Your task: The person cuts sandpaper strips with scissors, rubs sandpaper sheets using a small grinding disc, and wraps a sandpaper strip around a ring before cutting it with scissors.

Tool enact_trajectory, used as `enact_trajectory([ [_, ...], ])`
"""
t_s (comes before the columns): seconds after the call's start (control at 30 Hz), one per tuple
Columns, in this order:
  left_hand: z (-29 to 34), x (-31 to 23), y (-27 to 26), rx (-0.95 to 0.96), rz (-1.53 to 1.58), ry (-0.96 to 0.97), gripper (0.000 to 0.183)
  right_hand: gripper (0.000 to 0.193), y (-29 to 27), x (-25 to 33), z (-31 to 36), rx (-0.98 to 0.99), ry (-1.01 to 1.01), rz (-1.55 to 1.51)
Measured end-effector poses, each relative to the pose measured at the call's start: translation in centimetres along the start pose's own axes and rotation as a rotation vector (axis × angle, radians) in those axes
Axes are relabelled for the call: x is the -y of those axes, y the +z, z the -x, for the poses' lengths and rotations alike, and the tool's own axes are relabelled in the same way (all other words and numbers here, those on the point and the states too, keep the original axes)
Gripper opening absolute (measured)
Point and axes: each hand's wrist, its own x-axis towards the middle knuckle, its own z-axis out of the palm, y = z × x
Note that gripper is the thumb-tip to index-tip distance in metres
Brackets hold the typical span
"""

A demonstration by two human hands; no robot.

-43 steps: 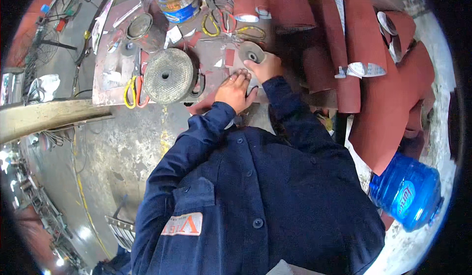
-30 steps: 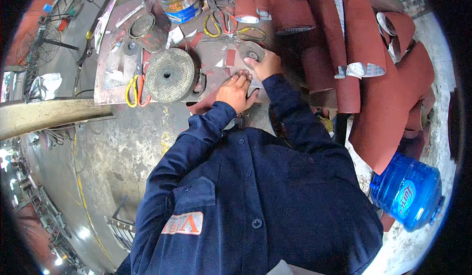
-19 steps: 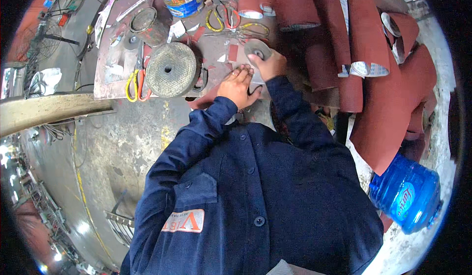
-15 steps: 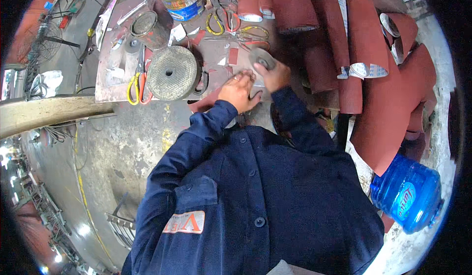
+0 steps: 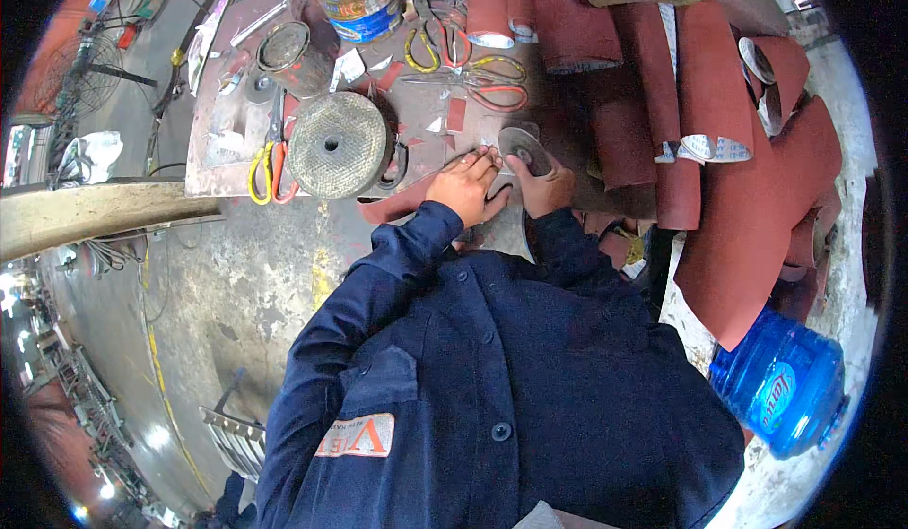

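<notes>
- Gripping the grey disc (image 5: pixel 530 146), thumb on its face, the right hand (image 5: pixel 550 190) held it tilted over the worktop (image 5: pixel 413 105).
- Close beside it, the left hand (image 5: pixel 462 189) lay palm down, fingers outstretched.
- Farther left sat a round textured wheel (image 5: pixel 315 158), with scissors (image 5: pixel 276 139) beyond.

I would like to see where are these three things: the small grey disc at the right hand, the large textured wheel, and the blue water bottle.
Small grey disc (image 5: pixel 527 148): head view, flat face.
Large textured wheel (image 5: pixel 347 148): head view, top face, beside its hole.
Blue water bottle (image 5: pixel 811 382): head view, side wall.
</notes>
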Motion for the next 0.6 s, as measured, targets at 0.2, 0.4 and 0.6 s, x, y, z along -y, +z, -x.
enact_trajectory([
  [0.2, 0.2, 0.1, -1.0, -0.029, -0.029, 0.035, 0.045, 0.039, 2.8, 2.1, -5.0, 0.147, -0.005, 0.205],
  [0.4, 0.4, -0.3, 0.1, 0.003, -0.028, 0.003, 0.045, 0.041, 0.3, 0.2, -0.2, 0.031, -0.037, -0.009],
  [0.6, 0.3, 0.1, -0.7, -0.001, -0.045, 0.031, 0.045, 0.042, 3.9, 1.8, -5.4, 0.165, 0.082, 0.001],
])
